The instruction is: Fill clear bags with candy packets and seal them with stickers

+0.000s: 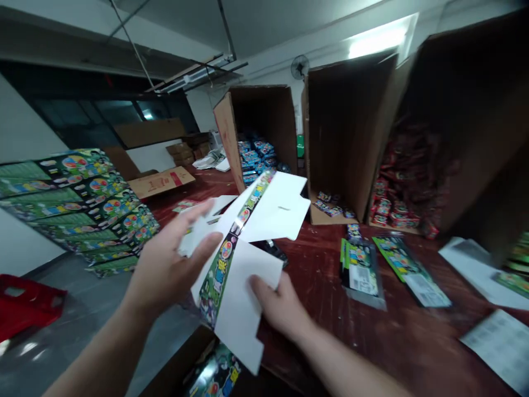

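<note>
**Q:** Head view: what do the two hands hold, and how are the fingers set?

**A:** Both hands carry one flat carton blank (243, 259), white on its inner face, with a printed green strip running along its middle. The right hand (281, 306) pinches the lower panel, thumb on top and the other fingers hidden beneath the card. The left hand (169, 264) lies against the far edge with its fingers spread fairly wide and loosely curled; whether they grip or only steady the card cannot be told.

**Q:** Where does the blank sit relative to the fingers?

**A:** It is held in the air between the two hands, above the near edge of the dark red table (322, 286), tilted, its upper flaps rising beyond the left fingertips.

**Q:** What lies beyond the fingers?

**A:** Past the right fingertips, flat printed packs (361, 267) lie on the table; further off stand open cardboard boxes (256, 127) holding small packets. Outward of the left hand, stacked green cartons (78, 198) lean in a pile.

**Q:** How is this step best handled?

**A:** Judging from the grip, the card should be held near the scored lines, with the thumbs pressing on the creases so the panels fold square and the printed strip is not bent.
</note>
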Motion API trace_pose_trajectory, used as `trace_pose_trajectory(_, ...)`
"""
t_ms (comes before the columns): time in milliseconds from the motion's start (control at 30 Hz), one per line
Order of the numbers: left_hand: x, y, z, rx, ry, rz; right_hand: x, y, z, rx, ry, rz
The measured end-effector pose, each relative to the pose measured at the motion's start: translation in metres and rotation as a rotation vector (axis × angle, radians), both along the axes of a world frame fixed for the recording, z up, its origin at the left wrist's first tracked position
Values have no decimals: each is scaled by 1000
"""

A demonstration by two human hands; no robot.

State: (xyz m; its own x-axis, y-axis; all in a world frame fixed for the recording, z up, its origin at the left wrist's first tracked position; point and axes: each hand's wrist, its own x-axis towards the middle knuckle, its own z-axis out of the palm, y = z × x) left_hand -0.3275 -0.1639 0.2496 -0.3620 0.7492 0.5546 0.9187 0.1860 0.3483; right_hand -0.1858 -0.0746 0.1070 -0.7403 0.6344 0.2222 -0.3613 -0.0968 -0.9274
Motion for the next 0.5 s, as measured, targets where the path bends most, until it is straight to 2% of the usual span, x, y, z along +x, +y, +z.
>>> trace_pose_trajectory(33, -6, 5, -6, 12, -40, 16, 26, 15, -1, 18, -29, 38)
trace_pose_trajectory(100, -10, 19, -21, -133, -265, -85, 75, 46, 2, 171, -135, 6)
trace_pose_trajectory(167, 0, 34, -39, -365, -574, -265, 115, 72, 8, 370, -302, -203)
trace_pose_trajectory(233, 19, 48, -57, -478, -774, -371, 141, 86, 13, 473, -433, -436)
trace_pose_trajectory(300, 40, 62, -78, -440, -808, -361, 155, 84, 13, 566, -518, -627)
trace_pose_trajectory(367, 55, 76, -101, -366, -795, -307, 160, 71, 9, 781, -651, -779)
trace_pose_trajectory(433, 61, 88, -123, -306, -819, -258, 164, 54, 5, 983, -762, -826)
trace_pose_trajectory(500, 58, 92, -138, -243, -863, -223, 171, 42, 5, 1095, -782, -788)
